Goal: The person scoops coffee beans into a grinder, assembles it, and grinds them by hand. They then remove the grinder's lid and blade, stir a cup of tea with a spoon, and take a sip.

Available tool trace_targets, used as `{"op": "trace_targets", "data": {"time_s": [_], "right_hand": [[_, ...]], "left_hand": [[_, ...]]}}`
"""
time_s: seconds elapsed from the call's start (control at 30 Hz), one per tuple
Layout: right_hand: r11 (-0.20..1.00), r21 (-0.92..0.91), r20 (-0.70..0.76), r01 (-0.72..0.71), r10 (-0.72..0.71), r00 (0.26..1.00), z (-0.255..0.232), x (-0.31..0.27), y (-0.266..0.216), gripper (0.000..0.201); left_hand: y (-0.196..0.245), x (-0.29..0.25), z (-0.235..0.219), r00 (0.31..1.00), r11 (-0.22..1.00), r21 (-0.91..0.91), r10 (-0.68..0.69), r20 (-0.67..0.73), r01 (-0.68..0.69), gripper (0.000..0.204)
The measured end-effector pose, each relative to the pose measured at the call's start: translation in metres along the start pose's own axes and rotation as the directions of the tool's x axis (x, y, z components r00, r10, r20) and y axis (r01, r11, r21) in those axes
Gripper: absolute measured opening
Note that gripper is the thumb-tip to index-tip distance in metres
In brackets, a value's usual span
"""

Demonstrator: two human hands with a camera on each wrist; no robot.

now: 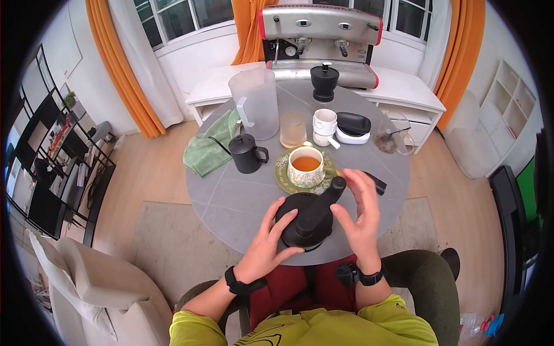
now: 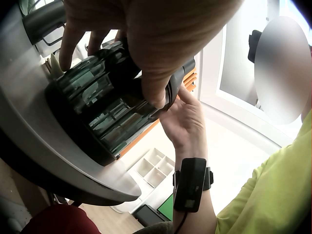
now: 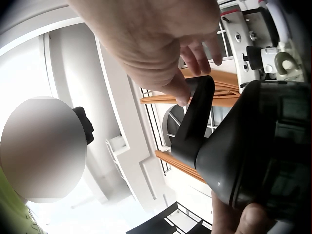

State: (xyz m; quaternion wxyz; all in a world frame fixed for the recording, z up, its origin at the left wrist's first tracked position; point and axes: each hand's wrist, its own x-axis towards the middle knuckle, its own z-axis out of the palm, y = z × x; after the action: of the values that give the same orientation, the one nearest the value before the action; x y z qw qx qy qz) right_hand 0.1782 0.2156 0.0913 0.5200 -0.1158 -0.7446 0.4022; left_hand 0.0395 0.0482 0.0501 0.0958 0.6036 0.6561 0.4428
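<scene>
Standing at the table's near edge is a clear jar (image 2: 100, 105) with a black base, a black conical lid (image 3: 229, 141) and a black crank arm (image 1: 318, 214) on top. My left hand (image 1: 264, 247) grips it, thumb on the near side and fingers over the far side. At the raised end of the crank, my right hand (image 1: 362, 213) has its thumb against the arm and its fingers spread apart, not wrapped round it. Just beyond the jar, a patterned cup (image 1: 307, 176) of amber liquid sits on a green saucer (image 1: 281, 177).
On the round grey table (image 1: 216, 199) stand a black pot (image 1: 247, 155), a green cloth (image 1: 206, 151), a frosted pitcher (image 1: 257, 98), a tumbler (image 1: 293, 131), white cups (image 1: 324, 124), a black-topped grinder (image 1: 324, 82) and a glass vessel (image 1: 389, 138). Behind is an espresso machine (image 1: 320, 34).
</scene>
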Motion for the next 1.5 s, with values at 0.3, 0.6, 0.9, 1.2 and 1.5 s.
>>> {"op": "trace_targets", "data": {"time_s": [0.3,0.6,0.9,1.2,1.5], "right_hand": [[0.996,0.065,-0.012,-0.055,0.056,0.998,-0.0045,-0.0034,0.0059,0.055],[0.996,-0.087,0.006,0.026,-0.026,1.000,-0.0044,-0.0019,0.0044,0.061],[0.997,-0.070,0.018,-0.012,0.013,1.000,-0.0045,-0.0037,0.0037,0.063],[0.998,-0.029,0.046,-0.051,0.052,0.998,-0.0063,-0.0058,0.0057,0.064],[0.999,-0.031,0.042,-0.029,0.031,0.999,-0.0043,-0.0063,0.0075,0.062]], "left_hand": [[0.0007,-0.0004,-0.0001,1.000,1.000,-0.006,-0.005,-0.005,0.005,0.087],[-0.0001,-0.0010,0.0002,1.000,1.000,-0.016,-0.013,0.000,0.013,0.087],[-0.0001,-0.0009,0.0003,1.000,1.000,-0.007,-0.016,0.001,0.016,0.087],[-0.0002,-0.0007,0.0004,1.000,1.000,-0.008,-0.014,-0.001,0.014,0.087],[-0.0009,-0.0007,0.0007,1.000,1.000,-0.010,-0.008,-0.004,0.008,0.087]]}}
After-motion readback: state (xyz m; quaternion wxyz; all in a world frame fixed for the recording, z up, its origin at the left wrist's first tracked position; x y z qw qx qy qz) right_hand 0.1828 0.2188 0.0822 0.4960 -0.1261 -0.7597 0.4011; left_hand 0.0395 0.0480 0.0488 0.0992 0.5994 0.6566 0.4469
